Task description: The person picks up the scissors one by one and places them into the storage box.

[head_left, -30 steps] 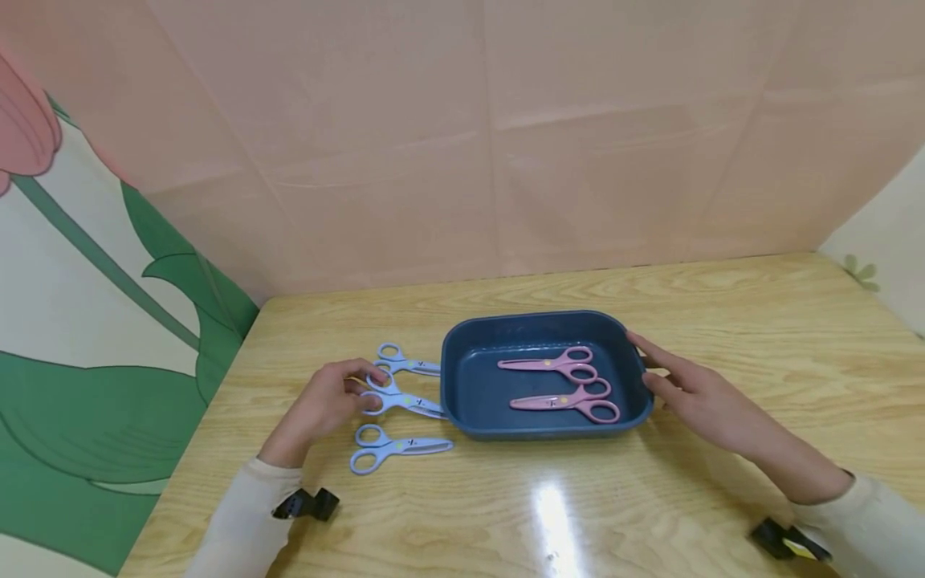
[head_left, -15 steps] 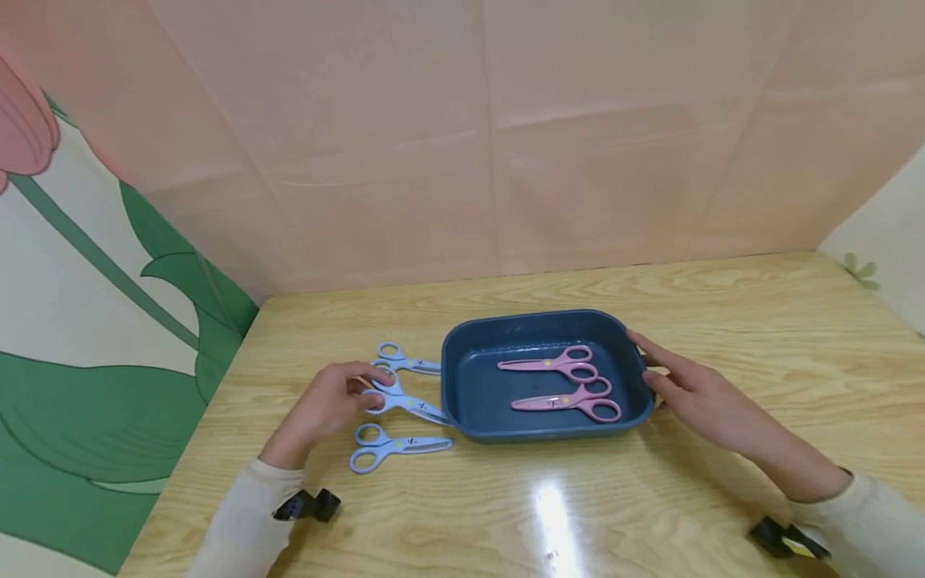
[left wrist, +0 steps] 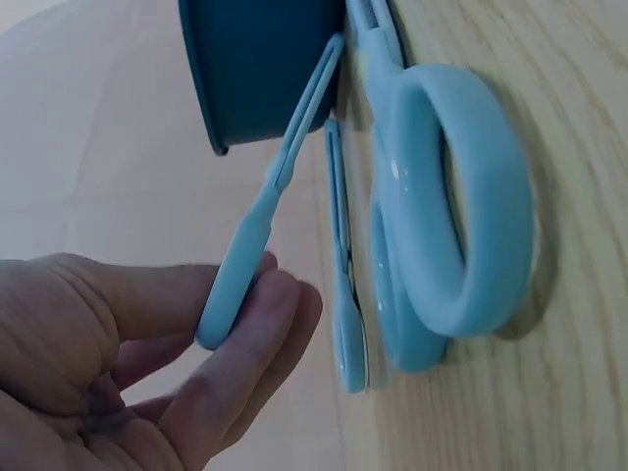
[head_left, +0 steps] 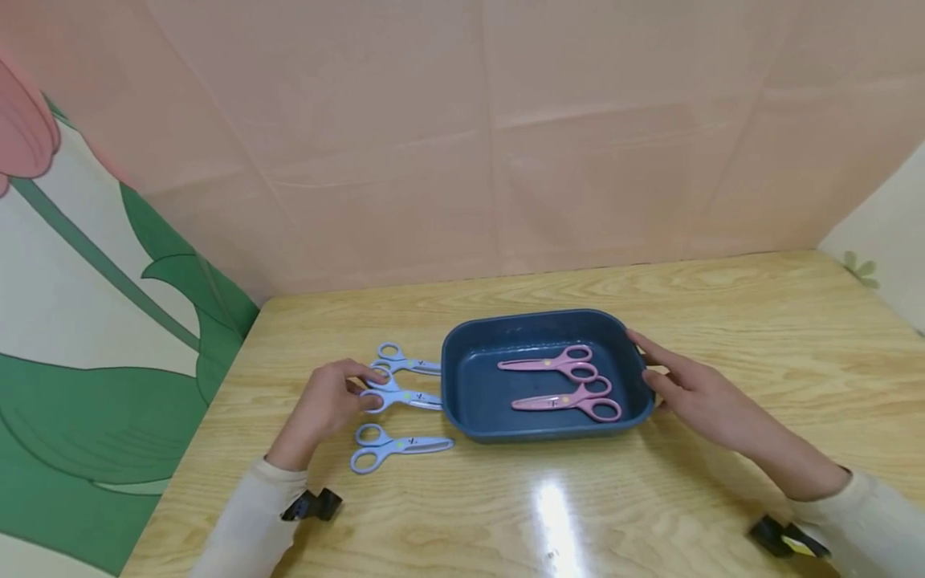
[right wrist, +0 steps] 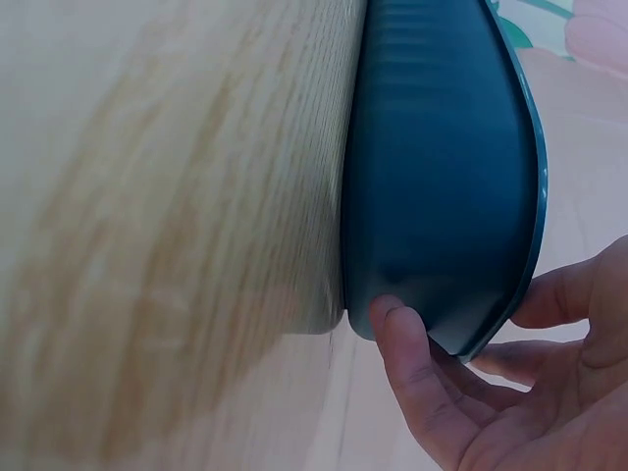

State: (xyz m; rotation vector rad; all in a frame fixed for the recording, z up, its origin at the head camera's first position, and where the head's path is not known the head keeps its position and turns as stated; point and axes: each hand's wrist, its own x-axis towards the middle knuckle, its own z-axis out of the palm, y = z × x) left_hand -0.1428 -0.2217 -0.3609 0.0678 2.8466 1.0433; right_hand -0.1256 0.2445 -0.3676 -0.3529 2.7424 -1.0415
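Observation:
My left hand (head_left: 328,401) pinches one handle end of the middle light-blue scissors (head_left: 408,398) between thumb and fingers. In the left wrist view these scissors (left wrist: 257,221) slant off the table, tip toward the tub. Another blue pair (head_left: 415,365) lies behind it, and a third pair (head_left: 412,445) lies in front. My right hand (head_left: 697,401) holds the right end of the dark-blue tub (head_left: 535,435), thumb at the rim and fingers against the outer wall. Inside the tub lie two pink scissors, one behind (head_left: 552,364) and one in front (head_left: 571,400).
A wood-grain table (head_left: 448,514) carries everything. A pinkish sheet (head_left: 477,144) rises along its back edge. At the left stands a panel with painted green leaves (head_left: 94,417). The blue scissors lie close to the tub's left wall.
The middle blue scissors' tip has swung toward the front, then back away; they now lie straighter across. Hands stay nearly in place. The tub and pink scissors hardly move.

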